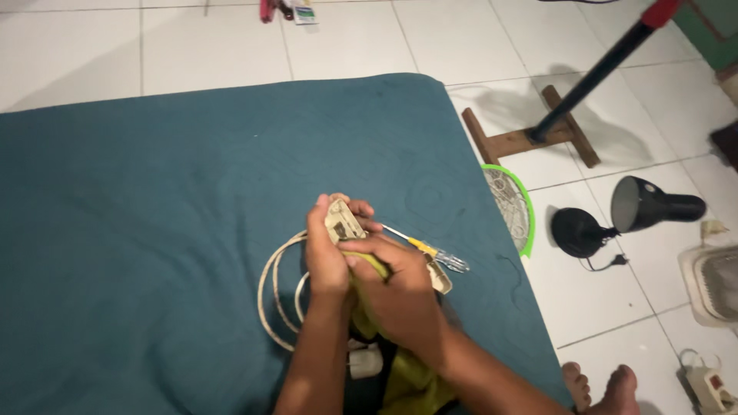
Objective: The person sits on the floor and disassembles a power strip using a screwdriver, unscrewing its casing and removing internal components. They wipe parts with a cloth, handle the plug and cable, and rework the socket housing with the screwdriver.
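Note:
My left hand [327, 253] grips the upper end of a dirty cream power strip [343, 223] over a teal mattress [154, 215]. My right hand [396, 288] presses a yellow-green cloth [367, 261] against the strip's lower part. The strip's coiled cream cable [270, 296] lies on the mattress to the left, with its white plug [364, 361] below my wrists. A screwdriver with a yellow and clear handle [434, 252] lies on the mattress just right of my hands.
White tiled floor surrounds the mattress. To the right are a green-rimmed racket swatter [513, 207], a wooden cross base with a black pole [530, 138], a black desk lamp [630, 211], a white fan grille [715, 284], another power strip [711, 384] and bare toes [603, 384].

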A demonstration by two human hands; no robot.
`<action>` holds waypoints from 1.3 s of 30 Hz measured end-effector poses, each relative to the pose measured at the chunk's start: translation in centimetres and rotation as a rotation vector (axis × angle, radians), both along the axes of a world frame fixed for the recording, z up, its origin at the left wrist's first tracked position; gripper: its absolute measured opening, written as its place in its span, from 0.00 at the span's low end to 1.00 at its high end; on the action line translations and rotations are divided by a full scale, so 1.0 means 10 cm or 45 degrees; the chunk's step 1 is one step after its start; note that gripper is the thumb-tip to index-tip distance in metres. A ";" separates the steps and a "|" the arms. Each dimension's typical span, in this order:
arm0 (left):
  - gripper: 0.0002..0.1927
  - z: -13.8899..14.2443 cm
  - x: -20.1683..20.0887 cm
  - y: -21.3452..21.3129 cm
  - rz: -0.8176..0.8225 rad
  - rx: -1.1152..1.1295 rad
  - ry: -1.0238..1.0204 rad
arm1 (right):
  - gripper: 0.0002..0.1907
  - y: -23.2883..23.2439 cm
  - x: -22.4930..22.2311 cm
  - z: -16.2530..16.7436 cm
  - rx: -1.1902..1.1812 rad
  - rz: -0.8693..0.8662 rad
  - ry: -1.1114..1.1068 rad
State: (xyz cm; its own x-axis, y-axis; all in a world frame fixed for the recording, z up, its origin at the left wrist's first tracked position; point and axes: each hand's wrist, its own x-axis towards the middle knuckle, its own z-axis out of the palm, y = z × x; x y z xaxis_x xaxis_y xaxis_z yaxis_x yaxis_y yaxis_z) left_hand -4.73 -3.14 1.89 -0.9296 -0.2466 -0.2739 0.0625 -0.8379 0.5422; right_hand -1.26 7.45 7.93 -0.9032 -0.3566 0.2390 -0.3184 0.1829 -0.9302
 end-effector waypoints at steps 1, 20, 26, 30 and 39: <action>0.21 0.00 0.02 -0.01 0.023 0.003 0.023 | 0.09 0.00 0.00 -0.03 -0.014 -0.006 -0.202; 0.23 0.22 0.17 0.00 0.085 -0.355 0.397 | 0.14 -0.12 0.12 0.51 0.308 -0.183 -0.340; 0.21 0.17 0.19 0.06 0.054 -0.633 0.391 | 0.13 0.08 0.03 0.58 0.555 -0.075 -0.090; 0.22 0.21 0.17 0.04 0.163 -0.878 0.444 | 0.10 0.17 -0.07 0.46 0.370 -0.058 -0.511; 0.34 0.17 0.04 -0.06 0.008 0.161 0.379 | 0.09 0.34 0.16 0.19 -0.101 -0.259 -0.467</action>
